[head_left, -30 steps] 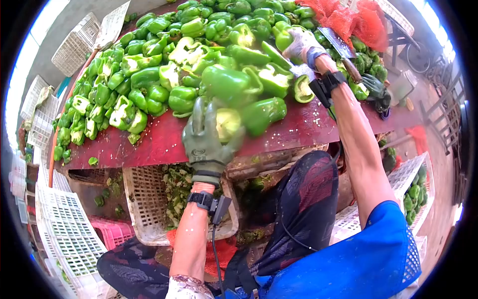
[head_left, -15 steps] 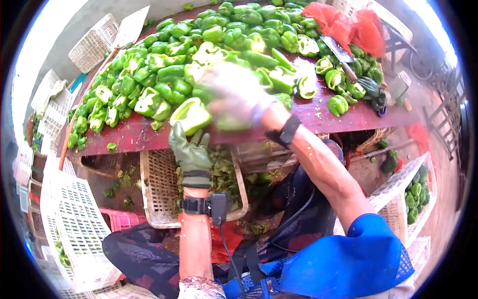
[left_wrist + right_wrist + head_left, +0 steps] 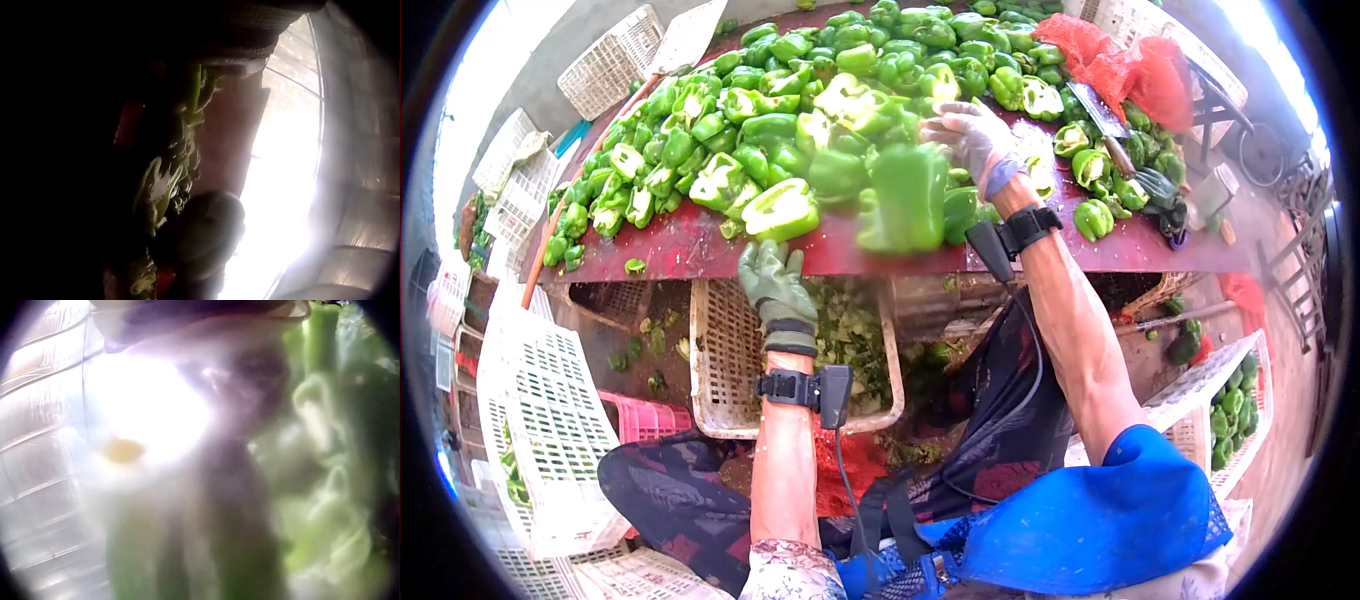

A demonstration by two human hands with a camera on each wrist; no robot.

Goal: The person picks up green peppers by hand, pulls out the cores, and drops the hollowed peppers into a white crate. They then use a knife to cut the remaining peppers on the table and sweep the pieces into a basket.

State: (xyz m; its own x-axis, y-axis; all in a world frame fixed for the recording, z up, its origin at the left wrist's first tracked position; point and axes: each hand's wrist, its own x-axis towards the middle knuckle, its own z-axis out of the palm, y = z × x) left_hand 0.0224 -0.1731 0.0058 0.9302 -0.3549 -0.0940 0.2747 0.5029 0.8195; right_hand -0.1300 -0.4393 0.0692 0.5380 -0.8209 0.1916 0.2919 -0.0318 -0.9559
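Note:
A green work glove covers my left hand (image 3: 775, 285), which is at the table's front edge in the head view. Its fingertips are just below a cut bell pepper half (image 3: 782, 210) whose pale inside faces up. My right hand (image 3: 980, 145), in a thin whitish glove, reaches over the pepper pile with its fingers extended leftward. Close beside those fingers is a large green bell pepper (image 3: 903, 200), blurred by motion. Blurred fingers (image 3: 231, 481) show in the right wrist view, with green behind them. The left wrist view is mostly dark.
A heap of green bell peppers (image 3: 775, 130), some cut, covers the red table (image 3: 690, 255). A cleaver (image 3: 1100, 110) lies to the right near red mesh netting (image 3: 1160, 85). Below the edge stands a white crate (image 3: 725, 360) with green scraps. Another white crate (image 3: 560, 400) is at left.
My right hand swept left across the peppers, then came back right. The left hand moved left, away from the pepper it was at, to the cut half. The large pepper shifted toward the front edge.

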